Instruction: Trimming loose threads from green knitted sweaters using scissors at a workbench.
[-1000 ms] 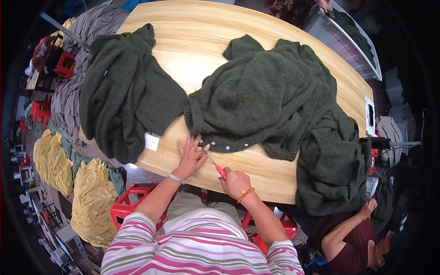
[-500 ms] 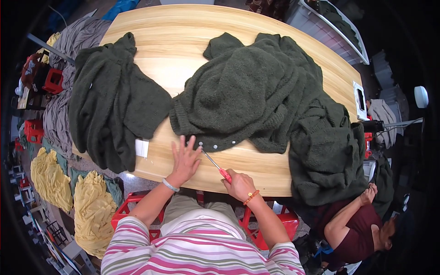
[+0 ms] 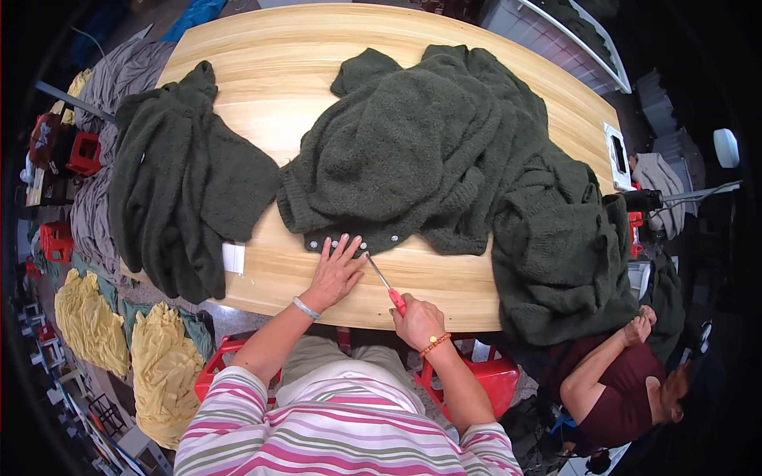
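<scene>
A dark green knitted garment [image 3: 381,151] lies bunched on the table, with several small shiny buttons along its near edge. My left hand [image 3: 336,274] rests flat on that edge, fingers stretched out over the strip between the buttons. In my right hand [image 3: 419,321] is a slim tool with a red handle [image 3: 397,301] and a thin metal shaft. Its tip reaches the garment's edge beside a button [image 3: 363,246], just right of my left fingertips. Whether the tip touches the button or the knit cannot be made out.
Another dark green knitted garment [image 3: 171,182] lies on the table's left, and a heap of the same knit [image 3: 556,246] hangs over the right edge. A co-worker [image 3: 611,381] sits at the lower right. Yellow cloth piles [image 3: 167,381] lie left, and a pale plastic bin [image 3: 556,40] stands beyond the table.
My left hand and the tool have moved right along the buttoned edge. The tool's tip is now at a button further right, and more buttons show left of my hand.
</scene>
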`<state>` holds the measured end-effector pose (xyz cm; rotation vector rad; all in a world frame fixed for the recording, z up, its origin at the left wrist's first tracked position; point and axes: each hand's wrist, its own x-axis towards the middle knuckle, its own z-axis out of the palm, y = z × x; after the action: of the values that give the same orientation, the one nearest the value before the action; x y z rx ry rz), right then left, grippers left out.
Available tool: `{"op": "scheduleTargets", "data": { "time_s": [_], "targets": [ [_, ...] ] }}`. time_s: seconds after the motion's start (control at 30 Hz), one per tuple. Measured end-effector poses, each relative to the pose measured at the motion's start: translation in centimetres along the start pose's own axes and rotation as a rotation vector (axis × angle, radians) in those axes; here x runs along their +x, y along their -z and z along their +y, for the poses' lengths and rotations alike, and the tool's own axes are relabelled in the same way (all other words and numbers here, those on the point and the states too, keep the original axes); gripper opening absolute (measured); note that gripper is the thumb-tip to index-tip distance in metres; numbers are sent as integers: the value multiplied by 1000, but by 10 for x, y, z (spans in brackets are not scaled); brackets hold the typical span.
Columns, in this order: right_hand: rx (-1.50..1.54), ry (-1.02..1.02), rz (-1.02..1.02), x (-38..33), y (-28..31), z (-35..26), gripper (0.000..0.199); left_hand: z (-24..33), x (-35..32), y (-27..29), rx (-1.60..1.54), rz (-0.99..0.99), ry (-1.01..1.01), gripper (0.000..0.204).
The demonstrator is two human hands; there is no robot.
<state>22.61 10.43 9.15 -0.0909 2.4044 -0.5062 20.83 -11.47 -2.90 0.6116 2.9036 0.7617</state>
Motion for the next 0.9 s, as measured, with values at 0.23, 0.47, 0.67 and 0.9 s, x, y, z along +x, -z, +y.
{"op": "scheduleTargets", "data": {
  "time_s": [0.23,0.47,0.67,0.9],
  "targets": [
    [38,70,10,2,-1,19,28,5,3,4,-15,3,7,41],
    [97,0,87,-10,10,40,26,30,40,8,-7,187,-106,40],
    [17,-118,116,-5,15,43,28,25,86,-35,-269,222,23,27],
    [34,-183,107,-5,20,44,27,32,95,-35,-372,118,127,20]
  ]
}}
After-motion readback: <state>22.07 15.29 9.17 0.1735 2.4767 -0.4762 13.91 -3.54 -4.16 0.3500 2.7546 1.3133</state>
